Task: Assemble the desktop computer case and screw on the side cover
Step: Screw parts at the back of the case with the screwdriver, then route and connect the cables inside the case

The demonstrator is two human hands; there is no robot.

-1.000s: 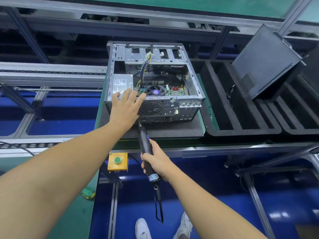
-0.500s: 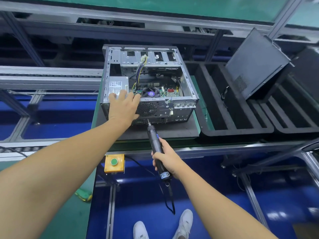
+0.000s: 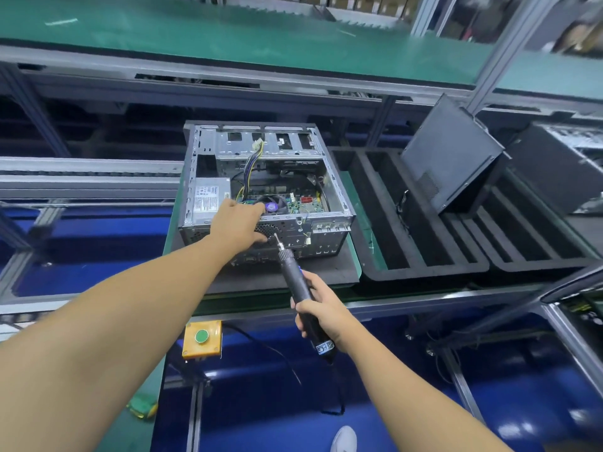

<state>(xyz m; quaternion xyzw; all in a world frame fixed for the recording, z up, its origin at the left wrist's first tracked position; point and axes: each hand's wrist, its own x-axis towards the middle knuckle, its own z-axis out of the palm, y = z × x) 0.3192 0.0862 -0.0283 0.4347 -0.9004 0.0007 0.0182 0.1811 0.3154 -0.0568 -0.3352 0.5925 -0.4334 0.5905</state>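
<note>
1. Head view, the change: has slid the left grip (image 3: 241, 223) rightward along the near wall of the computer case (image 3: 328, 238), off the power supply (image 3: 207, 200) corner and onto the fan grille (image 3: 269, 227).
2. Has swung the screwdriver (image 3: 298, 282) rightward as well, bringing the bit from below the left wrist up to the grille's right edge, just beside the thumb.
3. Keeps the right grip (image 3: 321, 308) clenched round the screwdriver's dark barrel, cord trailing below.
4. Finds the case on a dark pad (image 3: 293, 275) on the green surface (image 3: 367, 252), open side up, rear wall toward the camera, board and cooler fan (image 3: 272, 206) exposed.
5. Reads, as a judgement, like a shift to the next rear-panel screw. Leaves the side cover unfitted, so puts the task well short of done.
6. Cannot tell the left grip's state: fingers bent over the top rim, thumb low on the grille, clamped or merely resting unclear.
7. Cannot make out any screw at the bit, that spot being small, blurred and crowded by the thumb.
8. Cannot settle the identity of the black slab (image 3: 450, 154) leaning in the foam tray (image 3: 424, 265) to the right: side cover or whole closed case.
9. Loses a second dark box to the right frame edge and to blur.
10. Shows, below the surface, a yellow button box (image 3: 201, 339) and only the toe of a white shoe (image 3: 344, 440), cut off at the bottom edge.
</note>
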